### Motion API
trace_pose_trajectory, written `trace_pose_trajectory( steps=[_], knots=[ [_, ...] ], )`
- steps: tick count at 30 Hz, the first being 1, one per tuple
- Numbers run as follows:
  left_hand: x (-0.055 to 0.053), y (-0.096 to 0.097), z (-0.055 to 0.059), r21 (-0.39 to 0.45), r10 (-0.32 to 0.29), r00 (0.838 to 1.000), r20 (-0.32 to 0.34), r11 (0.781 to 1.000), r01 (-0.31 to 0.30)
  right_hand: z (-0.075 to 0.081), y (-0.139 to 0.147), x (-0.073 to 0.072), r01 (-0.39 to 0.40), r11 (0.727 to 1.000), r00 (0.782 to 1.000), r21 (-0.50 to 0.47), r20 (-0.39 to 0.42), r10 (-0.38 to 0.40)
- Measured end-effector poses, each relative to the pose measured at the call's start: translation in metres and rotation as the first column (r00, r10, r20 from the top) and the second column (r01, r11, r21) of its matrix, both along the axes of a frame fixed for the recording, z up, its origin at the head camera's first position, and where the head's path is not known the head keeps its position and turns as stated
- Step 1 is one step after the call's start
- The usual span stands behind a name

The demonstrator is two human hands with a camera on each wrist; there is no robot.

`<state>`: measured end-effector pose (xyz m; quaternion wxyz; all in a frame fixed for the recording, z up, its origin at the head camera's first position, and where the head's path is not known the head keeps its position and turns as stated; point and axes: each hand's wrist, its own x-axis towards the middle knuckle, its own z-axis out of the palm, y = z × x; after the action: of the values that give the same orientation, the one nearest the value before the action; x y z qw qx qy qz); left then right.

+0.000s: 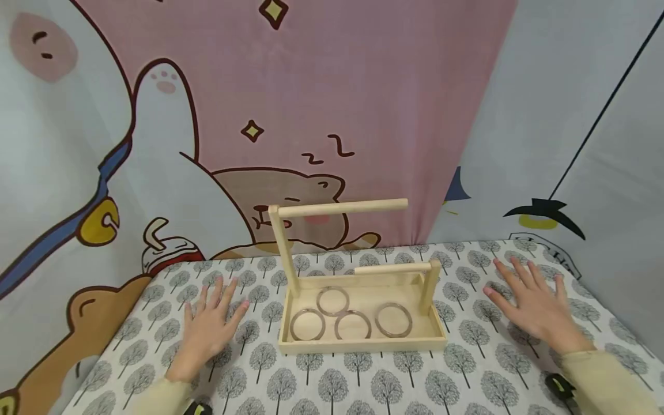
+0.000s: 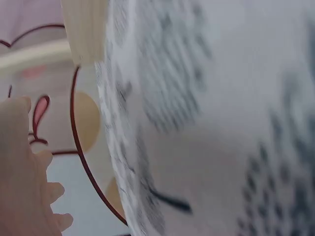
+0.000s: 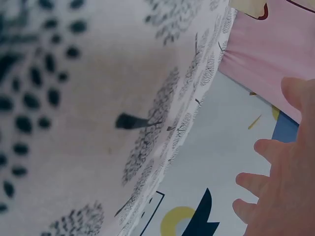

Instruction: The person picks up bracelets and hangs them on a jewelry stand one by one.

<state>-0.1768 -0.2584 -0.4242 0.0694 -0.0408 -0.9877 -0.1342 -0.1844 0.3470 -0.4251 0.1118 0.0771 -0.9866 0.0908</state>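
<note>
A pale wooden tray stands mid-table, with a tall post at its left and a short one at its right. A long dowel juts right from the tall post, and a shorter dowel points left from the short post. Several brownish translucent rings lie flat inside. Left of the tray, my left hand is spread palm down with nothing in it. To the right, my right hand is likewise spread, holding nothing. Both wrist views show the fingers extended and apart.
The table wears a white cloth printed with grey trees. Behind it hangs a cartoon-patterned curtain, meeting the table's back edge. Another pale curtain panel runs along the right side.
</note>
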Motion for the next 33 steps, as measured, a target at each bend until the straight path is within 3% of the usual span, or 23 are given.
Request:
trace_pose_trajectory(
  steps=[5, 11, 20, 27, 33],
  knots=[
    [0.002, 0.021, 0.006, 0.055, -0.051, 0.999, -0.008, 0.997, 0.052, 0.004, -0.001, -0.001, -0.024, 0.999, 0.998, -0.031, -0.053, 0.023],
    [0.003, 0.045, 0.009, 0.15, -0.139, 0.989, -0.046, 0.978, 0.144, 0.011, -0.006, -0.005, -0.103, 0.989, 0.977, -0.106, -0.197, 0.081],
    [0.006, 0.069, 0.004, 0.288, -0.271, 0.959, 0.086, 0.928, 0.237, 0.017, -0.03, 0.003, -0.179, 0.946, 0.96, -0.269, -0.256, 0.109],
    [-0.003, 0.084, -0.002, 0.29, -0.304, 0.949, 0.089, 0.919, 0.267, 0.024, -0.04, 0.001, -0.257, 0.92, 0.934, -0.294, -0.32, 0.159],
    [0.001, 0.088, 0.0, 0.269, -0.317, 0.942, 0.109, 0.922, 0.279, 0.026, -0.052, 0.011, -0.255, 0.906, 0.945, -0.339, -0.286, 0.159]
  ],
)
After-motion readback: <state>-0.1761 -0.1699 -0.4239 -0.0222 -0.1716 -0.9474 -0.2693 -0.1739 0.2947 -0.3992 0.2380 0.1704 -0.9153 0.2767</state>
